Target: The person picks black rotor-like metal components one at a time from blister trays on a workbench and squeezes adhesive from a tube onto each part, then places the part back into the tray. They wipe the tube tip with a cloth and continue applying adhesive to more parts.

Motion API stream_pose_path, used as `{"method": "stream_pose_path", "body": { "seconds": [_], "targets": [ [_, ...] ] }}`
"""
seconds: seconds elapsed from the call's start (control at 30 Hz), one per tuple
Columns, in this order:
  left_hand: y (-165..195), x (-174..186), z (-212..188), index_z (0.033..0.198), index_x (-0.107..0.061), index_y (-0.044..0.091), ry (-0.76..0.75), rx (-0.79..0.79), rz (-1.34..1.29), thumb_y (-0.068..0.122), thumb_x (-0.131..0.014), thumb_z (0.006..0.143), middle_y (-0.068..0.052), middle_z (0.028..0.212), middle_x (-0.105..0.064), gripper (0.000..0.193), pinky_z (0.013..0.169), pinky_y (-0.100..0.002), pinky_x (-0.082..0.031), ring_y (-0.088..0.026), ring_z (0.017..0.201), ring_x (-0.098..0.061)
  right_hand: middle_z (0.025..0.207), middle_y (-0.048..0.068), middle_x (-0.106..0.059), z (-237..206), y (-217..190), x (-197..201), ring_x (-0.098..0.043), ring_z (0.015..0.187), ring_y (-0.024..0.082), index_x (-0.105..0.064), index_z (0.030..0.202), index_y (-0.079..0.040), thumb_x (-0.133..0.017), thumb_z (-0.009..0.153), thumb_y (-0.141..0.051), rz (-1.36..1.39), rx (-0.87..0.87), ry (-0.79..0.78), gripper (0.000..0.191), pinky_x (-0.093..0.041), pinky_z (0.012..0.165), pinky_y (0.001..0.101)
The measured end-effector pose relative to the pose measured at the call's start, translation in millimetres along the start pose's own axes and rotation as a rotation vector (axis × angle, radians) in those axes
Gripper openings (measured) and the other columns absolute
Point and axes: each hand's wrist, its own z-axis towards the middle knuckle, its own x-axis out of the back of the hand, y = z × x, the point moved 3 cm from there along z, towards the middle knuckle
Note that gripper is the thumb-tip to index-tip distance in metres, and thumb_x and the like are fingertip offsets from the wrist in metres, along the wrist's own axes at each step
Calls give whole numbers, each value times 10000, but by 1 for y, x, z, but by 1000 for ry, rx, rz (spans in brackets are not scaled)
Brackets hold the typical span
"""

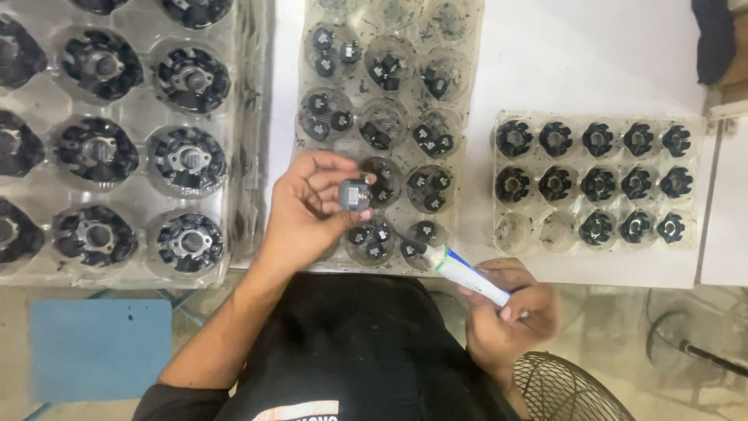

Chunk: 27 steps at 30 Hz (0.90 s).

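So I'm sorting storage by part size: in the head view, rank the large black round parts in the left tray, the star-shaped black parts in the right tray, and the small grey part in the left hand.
1. Large black round part, clearly biggest.
2. Star-shaped black part and small grey part look alike. The grey one is held up nearer the camera, so I won't rank them.

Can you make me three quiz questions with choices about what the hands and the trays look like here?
1. Where is the small dark part?
A. In the left hand
B. On the floor
C. In the right hand

2. What colours is the tube?
A. Red and yellow
B. White and blue
C. All black

3. How full is the small tray on the right?
A. Every cup filled
B. Every cup bare
C. Two bottom-row cups bare

Answers: 1 A, the left hand pinches the small dark part over the middle tray. 2 B, the right hand holds the white and blue tube. 3 C, the small tray shows two bare cups at bottom left.
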Motion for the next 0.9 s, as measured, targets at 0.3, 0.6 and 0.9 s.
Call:
{"method": "stream_pose_path", "body": {
  "seconds": [0.3, 0.6, 0.9],
  "targets": [
    [45, 9, -67, 1297, -654, -36, 0, -155, 1, -254, -663, 827, -99, 1258, -625, 518, 941, -303, -637, -161, 1091, -714, 890, 164, -711, -14, -22, -50, -740, 936, 338, -416, 907, -124, -840, 711, 136, -234, 279, -9, 535, -625, 777, 387],
    [70, 32, -94, 1270, -696, 21, 126, -227, 203, -223, -731, 810, -75, 1225, -673, 522, 888, -241, -583, -134, 1087, -702, 959, 172, -687, -41, -31, -81, -734, 943, 312, -387, 910, -108, -800, 813, 173, -270, 254, 3, 508, -656, 717, 355],
    [80, 55, -107, 1309, -690, 70, 62, -286, 283, -168, -777, 832, -74, 1252, -669, 540, 902, -239, -647, -124, 1081, -719, 952, 184, -691, -52, -56, -107, -736, 920, 320, -395, 862, -88, -787, 797, 177, -478, 362, -50, 477, -624, 747, 378]
  ]
}}
